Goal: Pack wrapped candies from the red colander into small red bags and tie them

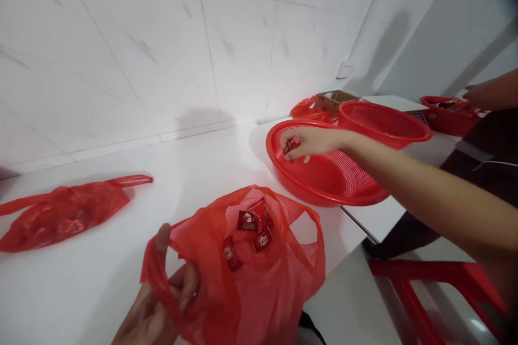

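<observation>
Low in the frame, my left hand (156,302) pinches the rim of the thin red plastic bag (246,264), holding it open. At centre right my right hand (309,143) grips small red wrapped sweets (289,146) over the round red mesh basket (324,172); I judge they need carrying down-left into the bag's mouth.

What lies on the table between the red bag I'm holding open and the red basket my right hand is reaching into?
In the head view, only bare white table lies between the open red bag and the red basket; nothing rests on that stretch.
</observation>
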`<action>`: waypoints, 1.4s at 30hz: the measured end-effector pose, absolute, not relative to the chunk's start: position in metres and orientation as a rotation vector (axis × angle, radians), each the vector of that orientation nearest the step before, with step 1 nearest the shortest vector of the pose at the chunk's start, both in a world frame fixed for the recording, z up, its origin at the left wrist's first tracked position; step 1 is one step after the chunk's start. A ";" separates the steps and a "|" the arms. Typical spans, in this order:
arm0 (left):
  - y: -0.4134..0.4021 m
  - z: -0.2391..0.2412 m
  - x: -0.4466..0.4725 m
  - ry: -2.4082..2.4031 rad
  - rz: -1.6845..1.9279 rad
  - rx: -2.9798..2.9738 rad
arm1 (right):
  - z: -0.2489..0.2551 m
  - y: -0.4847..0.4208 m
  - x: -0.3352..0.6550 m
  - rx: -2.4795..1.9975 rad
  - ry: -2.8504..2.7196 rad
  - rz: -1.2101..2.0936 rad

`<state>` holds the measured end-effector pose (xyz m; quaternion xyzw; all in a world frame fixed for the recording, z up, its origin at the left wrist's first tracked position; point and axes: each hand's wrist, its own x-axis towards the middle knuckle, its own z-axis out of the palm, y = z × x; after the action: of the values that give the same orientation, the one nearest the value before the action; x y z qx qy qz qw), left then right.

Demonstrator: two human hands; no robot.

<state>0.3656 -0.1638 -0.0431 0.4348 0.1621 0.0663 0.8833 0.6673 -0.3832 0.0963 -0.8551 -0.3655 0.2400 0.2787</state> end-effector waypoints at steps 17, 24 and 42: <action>-0.166 -0.031 0.366 0.240 0.179 0.955 | 0.087 -0.406 0.592 -2.726 -1.333 -0.049; -0.167 -0.036 0.369 0.273 0.179 0.951 | -0.030 -0.444 0.544 -2.974 -1.226 -0.073; -0.167 -0.029 0.373 0.589 0.447 1.122 | 0.011 -0.436 0.540 -2.393 -1.090 -0.255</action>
<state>0.3731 -0.1673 -0.0293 0.5199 0.2729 0.2071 0.7825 0.5401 -0.4358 0.0107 -0.8777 -0.3998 -0.0934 0.2472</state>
